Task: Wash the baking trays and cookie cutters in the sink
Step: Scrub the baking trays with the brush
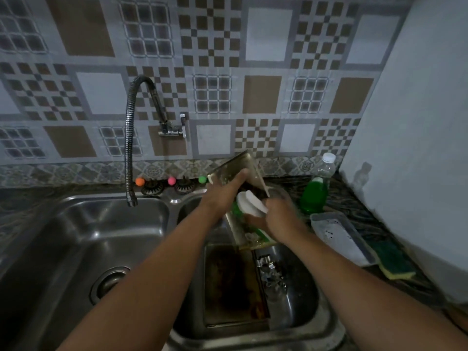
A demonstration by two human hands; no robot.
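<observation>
The double sink holds in its right basin a stained, brown baking tray and small metal cookie cutters. Above them, the left hand grips a tilted tray; the right hand grasps a white brush.

Two baking trays: one at twelve o'clock, one at six (the cutters blur, uncounted). Two basins. Three balls.

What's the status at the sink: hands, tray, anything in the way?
Left hand holds tilted baking tray over right basin. Right hand grips white-handled scrubber against it. Second tray and cookie cutters wait below. Nothing blocking.
</observation>
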